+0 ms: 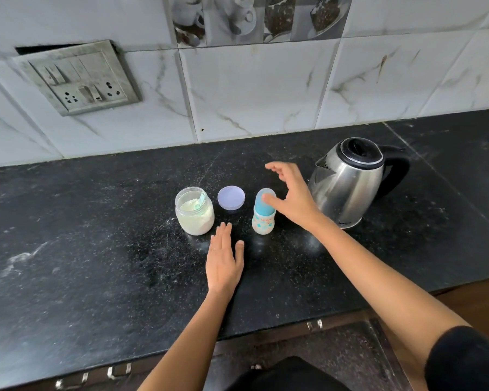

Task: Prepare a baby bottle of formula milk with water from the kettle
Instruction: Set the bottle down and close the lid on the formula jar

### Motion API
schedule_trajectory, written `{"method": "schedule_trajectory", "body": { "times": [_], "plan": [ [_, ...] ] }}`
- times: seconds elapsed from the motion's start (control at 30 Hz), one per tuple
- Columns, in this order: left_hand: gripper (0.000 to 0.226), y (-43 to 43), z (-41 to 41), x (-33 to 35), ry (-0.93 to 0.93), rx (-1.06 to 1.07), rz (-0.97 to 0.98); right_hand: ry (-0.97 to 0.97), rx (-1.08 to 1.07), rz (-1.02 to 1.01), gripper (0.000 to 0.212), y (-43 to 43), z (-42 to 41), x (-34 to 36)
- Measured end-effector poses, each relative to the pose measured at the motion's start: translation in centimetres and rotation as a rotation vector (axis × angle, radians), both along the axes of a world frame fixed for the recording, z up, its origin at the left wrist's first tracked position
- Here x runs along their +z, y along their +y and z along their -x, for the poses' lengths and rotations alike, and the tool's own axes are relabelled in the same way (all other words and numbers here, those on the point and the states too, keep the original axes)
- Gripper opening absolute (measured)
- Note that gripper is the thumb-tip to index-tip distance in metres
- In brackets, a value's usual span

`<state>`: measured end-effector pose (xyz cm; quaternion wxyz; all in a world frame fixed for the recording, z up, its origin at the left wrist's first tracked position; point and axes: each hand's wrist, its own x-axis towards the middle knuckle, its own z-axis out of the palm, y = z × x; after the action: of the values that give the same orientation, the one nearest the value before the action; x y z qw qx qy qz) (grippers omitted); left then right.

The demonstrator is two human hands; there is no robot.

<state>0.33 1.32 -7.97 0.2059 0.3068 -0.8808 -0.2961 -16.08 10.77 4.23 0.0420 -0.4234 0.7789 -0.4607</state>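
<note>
A small baby bottle with a blue cap stands upright on the black counter. My right hand is open beside the bottle's cap, thumb near or touching it, fingers spread above. My left hand lies flat and open on the counter, in front of the bottle and jar. An open clear jar of white formula powder with a green scoop inside stands left of the bottle. Its pale purple lid lies between them. A steel kettle with a black lid and handle stands at the right.
A tiled wall with a switch and socket plate rises behind the counter. Powder specks dust the counter around the jar. The counter's front edge runs below my forearms, with drawer handles beneath it.
</note>
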Motion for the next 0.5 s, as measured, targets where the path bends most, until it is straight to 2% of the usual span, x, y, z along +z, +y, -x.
{"method": "schedule_trajectory", "body": {
  "times": [0.07, 0.13, 0.33, 0.4, 0.5],
  "plan": [
    [0.050, 0.0, -0.7, 0.6, 0.131, 0.093, 0.006, 0.124, -0.049, 0.131, 0.047, -1.9, -1.1, 1.2],
    [0.055, -0.4, -1.3, 1.2, 0.220, 0.199, 0.017, 0.156, -0.043, 0.090, 0.044, -4.3, -2.4, 2.0],
    [0.070, -3.7, -2.7, 2.6, 0.329, 0.423, -0.033, 0.030, -0.004, -0.595, 0.074, -12.1, -3.6, -1.1],
    [0.080, -5.2, -2.9, 3.1, 0.328, 0.426, -0.131, 0.000, -0.035, -0.729, 0.086, -13.7, -3.2, -2.7],
    [0.093, -7.6, -3.0, 3.4, 0.296, 0.362, -0.258, -0.059, -0.090, -0.817, 0.093, -15.1, -2.2, -4.5]
  ]
}}
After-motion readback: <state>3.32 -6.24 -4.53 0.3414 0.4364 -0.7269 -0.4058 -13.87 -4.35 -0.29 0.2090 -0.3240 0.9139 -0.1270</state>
